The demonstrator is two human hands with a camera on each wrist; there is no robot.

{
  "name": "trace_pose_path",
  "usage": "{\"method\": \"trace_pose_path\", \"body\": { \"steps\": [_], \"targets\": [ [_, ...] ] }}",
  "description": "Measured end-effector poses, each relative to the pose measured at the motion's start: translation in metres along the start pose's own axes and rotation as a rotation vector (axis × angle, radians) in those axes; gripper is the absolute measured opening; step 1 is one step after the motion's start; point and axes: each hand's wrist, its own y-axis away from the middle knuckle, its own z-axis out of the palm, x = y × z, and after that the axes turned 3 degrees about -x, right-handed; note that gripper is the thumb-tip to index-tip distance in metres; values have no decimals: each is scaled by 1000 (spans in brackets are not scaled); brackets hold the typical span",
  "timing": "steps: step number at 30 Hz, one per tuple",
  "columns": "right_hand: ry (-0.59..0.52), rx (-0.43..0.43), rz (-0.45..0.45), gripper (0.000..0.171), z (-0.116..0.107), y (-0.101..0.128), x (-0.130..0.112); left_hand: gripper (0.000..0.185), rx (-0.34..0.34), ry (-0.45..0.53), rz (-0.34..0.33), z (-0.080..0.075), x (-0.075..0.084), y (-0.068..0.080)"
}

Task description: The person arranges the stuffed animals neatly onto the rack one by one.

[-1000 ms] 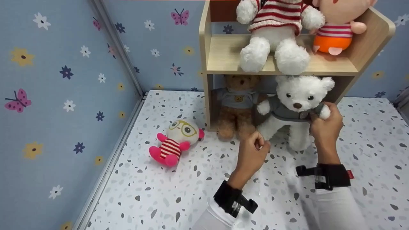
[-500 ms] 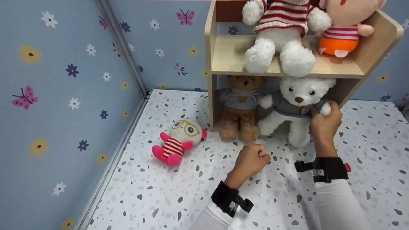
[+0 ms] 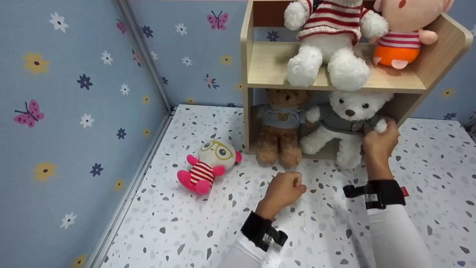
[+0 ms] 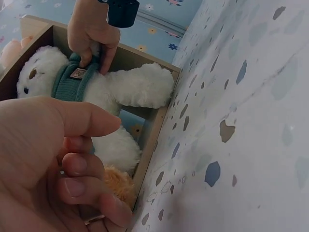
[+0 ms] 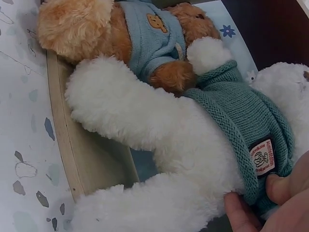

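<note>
A white teddy bear (image 3: 349,111) in a grey-green knitted sweater sits in the lower compartment of a wooden shelf unit (image 3: 267,69), legs sticking out over the front edge. My right hand (image 3: 373,130) pinches its sweater at the side, under its arm; the right wrist view shows my fingertips (image 5: 282,191) on the knit beside the label of the white bear (image 5: 145,116). My left hand (image 3: 292,184) is curled into a fist holding nothing, above the speckled floor in front of the shelf. The left wrist view shows the left hand (image 4: 72,169) with the white bear (image 4: 130,87) behind.
A brown bear (image 3: 280,126) in a blue shirt sits left of the white one. On the upper shelf sit a white bear in a striped sweater (image 3: 327,41) and an orange-bottomed doll (image 3: 399,37). A pink striped plush with glasses (image 3: 208,163) lies on the floor to the left. Flowered walls enclose the corner.
The white bear has gone further back into the lower compartment with my right hand on it. My left hand drew back from the bear's foot and closed into a fist.
</note>
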Motion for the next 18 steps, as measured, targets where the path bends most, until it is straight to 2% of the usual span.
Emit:
{"method": "trace_pose_path", "body": {
  "steps": [9,18],
  "targets": [
    [-13,6,-4,43,4,-9,-1,35,-68,-53,-41,-1,-13,0],
    [-57,-19,-5,46,11,-18,-5,29,-165,-4,-129,-2,-17,-2]
  ]
}}
